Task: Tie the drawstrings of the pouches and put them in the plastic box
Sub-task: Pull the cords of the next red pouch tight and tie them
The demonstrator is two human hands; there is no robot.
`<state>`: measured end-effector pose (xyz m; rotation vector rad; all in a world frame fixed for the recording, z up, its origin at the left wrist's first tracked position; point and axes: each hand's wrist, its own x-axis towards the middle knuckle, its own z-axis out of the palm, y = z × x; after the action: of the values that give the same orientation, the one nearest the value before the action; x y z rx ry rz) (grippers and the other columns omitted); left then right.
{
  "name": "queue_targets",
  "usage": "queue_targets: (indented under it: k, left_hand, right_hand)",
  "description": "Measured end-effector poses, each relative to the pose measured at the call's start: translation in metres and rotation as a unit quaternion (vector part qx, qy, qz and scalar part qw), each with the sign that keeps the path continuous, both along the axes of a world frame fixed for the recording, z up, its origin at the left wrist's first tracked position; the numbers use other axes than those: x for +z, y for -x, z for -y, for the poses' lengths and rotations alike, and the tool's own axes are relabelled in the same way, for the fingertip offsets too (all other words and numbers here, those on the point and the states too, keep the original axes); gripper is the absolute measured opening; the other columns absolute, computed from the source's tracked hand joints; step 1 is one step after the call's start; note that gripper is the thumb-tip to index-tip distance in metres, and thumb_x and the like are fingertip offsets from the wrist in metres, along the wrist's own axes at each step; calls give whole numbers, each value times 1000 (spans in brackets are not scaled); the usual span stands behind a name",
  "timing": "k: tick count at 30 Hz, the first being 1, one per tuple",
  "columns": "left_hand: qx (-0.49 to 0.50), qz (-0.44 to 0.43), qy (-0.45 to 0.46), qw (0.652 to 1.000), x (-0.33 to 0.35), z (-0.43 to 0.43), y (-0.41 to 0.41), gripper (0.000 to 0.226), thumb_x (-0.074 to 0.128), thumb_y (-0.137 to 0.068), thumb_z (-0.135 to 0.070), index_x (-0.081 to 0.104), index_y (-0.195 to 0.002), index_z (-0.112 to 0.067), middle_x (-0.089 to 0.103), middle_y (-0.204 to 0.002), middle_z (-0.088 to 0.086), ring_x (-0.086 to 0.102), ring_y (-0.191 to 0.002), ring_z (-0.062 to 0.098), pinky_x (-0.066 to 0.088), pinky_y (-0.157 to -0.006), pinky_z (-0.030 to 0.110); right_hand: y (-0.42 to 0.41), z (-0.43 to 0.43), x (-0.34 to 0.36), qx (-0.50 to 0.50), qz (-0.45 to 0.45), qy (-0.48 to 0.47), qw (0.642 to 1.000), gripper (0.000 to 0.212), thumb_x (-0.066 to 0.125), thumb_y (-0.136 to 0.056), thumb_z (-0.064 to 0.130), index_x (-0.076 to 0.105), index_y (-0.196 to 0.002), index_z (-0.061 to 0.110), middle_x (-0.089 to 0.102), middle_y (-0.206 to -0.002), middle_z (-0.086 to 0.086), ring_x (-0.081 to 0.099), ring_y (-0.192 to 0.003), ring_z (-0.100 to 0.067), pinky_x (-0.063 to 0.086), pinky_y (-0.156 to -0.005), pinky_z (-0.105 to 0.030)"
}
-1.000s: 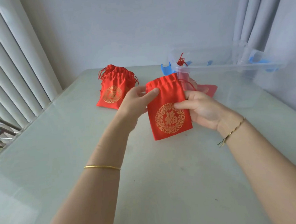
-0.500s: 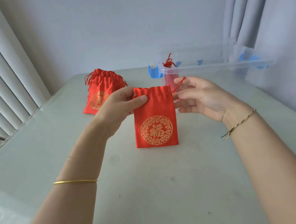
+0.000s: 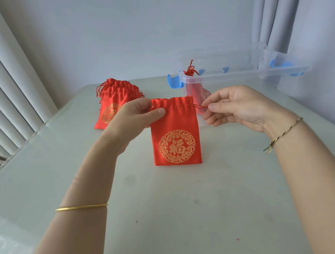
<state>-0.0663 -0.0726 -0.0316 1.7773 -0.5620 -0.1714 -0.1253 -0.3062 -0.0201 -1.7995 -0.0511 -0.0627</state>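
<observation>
A red pouch [image 3: 175, 132] with a round gold emblem hangs upright over the middle of the pale table [image 3: 169, 216], its bottom edge at or just above the surface; whether it touches cannot be told. The left hand [image 3: 136, 117] pinches the gathered top left corner of the pouch, thumb in front and fingers curled behind the cloth. The right hand [image 3: 238, 106] is just beside the pouch's top right corner, palm turned toward the camera, with thumb and forefinger closed narrowly on the thin red drawstring [image 3: 200, 106] that runs out from that corner; the other fingers are loosely curled. A gold bangle [image 3: 82, 207] sits on the left forearm and a thin braided cord bracelet [image 3: 284, 133] on the right wrist. Toward the far left part of the table lies a small stack of red pouches [image 3: 114, 102], partly hidden behind the left hand, their gathered tops and cords facing the far edge. Near the far right corner stands the clear plastic box [image 3: 238, 74] with blue latches, open on top; through its wall a red pouch in the box [image 3: 194, 85] shows, its cords rising above the rim. White vertical blinds [image 3: 7, 94] hang along the left edge, and grey curtains [image 3: 285, 13] behind the far right corner.
</observation>
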Motion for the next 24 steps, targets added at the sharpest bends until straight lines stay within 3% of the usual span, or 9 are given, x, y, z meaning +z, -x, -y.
queue_targets:
  k: [1,3,5,10,15,17,19,22,24]
  left_hand:
    - [6,17,-20,1000,1,-2,-1,11,65,-86,-17,69,-77,-19,63,-76,-7,57,-78,10,49,-80,27]
    - [34,46,-48,997,3,-7,-2,11,60,-89,-16,68,-82,-20,60,-71,-7,53,-62,0,44,-63,12]
    - [63,68,-73,993,5,-12,-3,9,59,-90,-15,67,-87,-15,60,-68,-6,50,-55,-3,41,-56,10]
    - [92,70,-88,989,9,-19,-3,22,59,-90,-19,68,-73,-29,60,-61,-12,51,-63,6,42,-64,19]
    - [112,33,-40,992,6,-23,-7,21,59,-90,-25,68,-74,-16,56,-67,-1,48,-63,11,43,-68,25]
    - [124,-2,-10,992,3,-23,-10,26,57,-91,-28,66,-72,-13,53,-66,0,46,-61,12,43,-67,25]
    - [149,-32,14,988,3,-21,-10,32,53,-93,-30,61,-67,-13,48,-57,-4,43,-56,10,42,-61,22]
    - [181,-157,146,960,4,-22,-13,39,48,-96,-29,45,-59,-18,35,-42,-9,32,-49,9,33,-51,18]
    - [175,-246,249,920,5,-23,-14,40,47,-95,-28,41,-57,-20,31,-41,-9,31,-46,9,31,-49,18]
  right_hand:
    - [1,1,1,1,1,9,1000,14,52,-89,-4,62,-87,6,70,-68,-6,67,-59,-14,57,-64,-26]
    - [2,1,2,-8,7,32,999,15,53,-88,-6,62,-86,6,69,-71,-10,67,-58,-14,57,-64,-27]
    - [2,0,3,-21,19,66,997,13,53,-88,-6,60,-86,5,67,-74,-14,67,-56,-13,57,-62,-26]
    - [1,-4,3,-80,41,147,985,13,53,-91,1,56,-79,5,66,-72,-15,65,-51,-14,56,-56,-27]
    - [0,-2,2,-120,31,144,982,22,53,-94,17,58,-75,6,62,-62,-9,56,-41,-8,46,-43,-17]
    - [-3,-2,0,-130,19,73,989,29,51,-94,24,57,-69,10,57,-53,-1,48,-37,-5,39,-39,-15]
    - [-6,-3,-1,-109,-20,-94,989,32,50,-94,26,53,-66,14,49,-45,5,39,-35,-5,32,-36,-14]
    - [-9,-1,0,-69,-100,-370,921,36,53,-89,24,51,-54,18,39,-41,9,32,-32,-3,25,-33,-12]
    - [-12,-1,-1,-80,-108,-458,879,36,61,-80,20,53,-45,19,37,-40,10,31,-30,-2,25,-32,-12]
